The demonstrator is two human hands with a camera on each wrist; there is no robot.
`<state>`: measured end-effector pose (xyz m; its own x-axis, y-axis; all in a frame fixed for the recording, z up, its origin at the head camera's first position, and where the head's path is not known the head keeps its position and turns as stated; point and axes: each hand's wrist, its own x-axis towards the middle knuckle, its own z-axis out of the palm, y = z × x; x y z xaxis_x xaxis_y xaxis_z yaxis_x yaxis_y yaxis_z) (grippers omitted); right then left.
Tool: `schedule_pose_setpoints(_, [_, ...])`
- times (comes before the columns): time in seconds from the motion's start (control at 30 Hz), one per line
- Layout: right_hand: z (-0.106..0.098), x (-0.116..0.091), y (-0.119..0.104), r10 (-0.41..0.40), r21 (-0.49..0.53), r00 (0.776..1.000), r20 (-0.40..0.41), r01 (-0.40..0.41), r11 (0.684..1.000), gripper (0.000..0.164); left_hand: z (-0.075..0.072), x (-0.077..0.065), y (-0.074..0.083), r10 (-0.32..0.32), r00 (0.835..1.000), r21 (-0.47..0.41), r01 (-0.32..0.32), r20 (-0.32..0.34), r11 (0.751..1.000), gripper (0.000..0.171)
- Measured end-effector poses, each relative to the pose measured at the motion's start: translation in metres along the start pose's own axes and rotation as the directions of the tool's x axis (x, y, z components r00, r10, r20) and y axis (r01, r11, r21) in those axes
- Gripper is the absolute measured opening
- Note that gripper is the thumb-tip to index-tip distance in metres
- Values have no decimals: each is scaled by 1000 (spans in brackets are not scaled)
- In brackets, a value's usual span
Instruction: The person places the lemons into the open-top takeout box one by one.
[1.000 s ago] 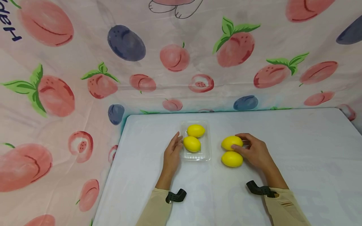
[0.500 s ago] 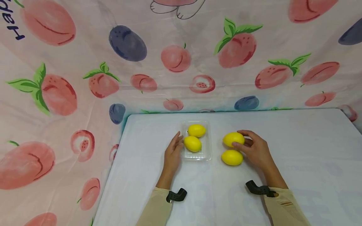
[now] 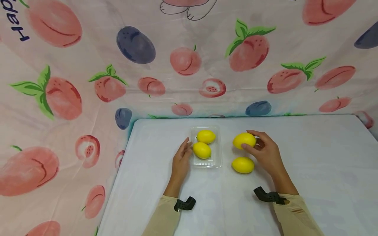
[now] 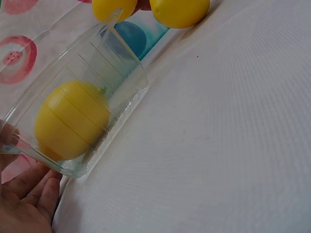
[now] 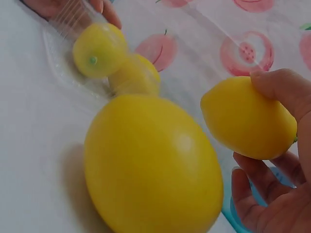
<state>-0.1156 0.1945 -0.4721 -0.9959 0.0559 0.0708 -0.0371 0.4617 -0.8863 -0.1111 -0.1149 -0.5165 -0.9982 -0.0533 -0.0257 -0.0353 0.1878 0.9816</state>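
Observation:
My right hand [image 3: 267,154] pinches a yellow lemon [image 3: 244,141] between thumb and fingers, with the lemon raised off the table in the right wrist view [image 5: 250,119]. A second loose lemon [image 3: 243,165] lies on the table just nearer to me and looms large in the right wrist view. Two more lemons, a far one [image 3: 206,136] and a near one [image 3: 202,150], sit in a clear plastic tray [image 3: 216,159]. My left hand [image 3: 181,160] rests along the tray's left side, its fingers extended and fingertips right at the rim; the left wrist view shows them by the tray's corner.
A white cloth covers the table [image 3: 319,170]. Behind and to the left hangs a pink curtain [image 3: 159,32] printed with fruit. Each wrist carries a black camera mount, the left mount [image 3: 185,204] and the right mount [image 3: 267,195], over beige sleeves.
My right hand has lifted its lemon and moved it farther from me, opening a gap to the loose lemon. My left hand and the tray stay in place.

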Motion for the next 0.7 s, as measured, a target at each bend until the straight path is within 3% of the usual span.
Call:
schedule_pose_setpoints(0.3, [9, 5, -20, 16, 182, 999, 44, -24, 983, 63, 0, 0, 0, -4, 1000, 21, 4, -1, 1000, 47])
schedule_pose_setpoints(0.5, [15, 7, -31, -10, 169, 999, 44, 3, 986, 57, 0, -1, 0, 1, 1000, 17, -1, 2, 1000, 47])
schedule_pose_setpoints(0.7, [24, 9, -36, 12, 135, 998, 68, -21, 991, 59, -1, -1, -1, 2, 1000, 11, -2, 0, 1000, 47])
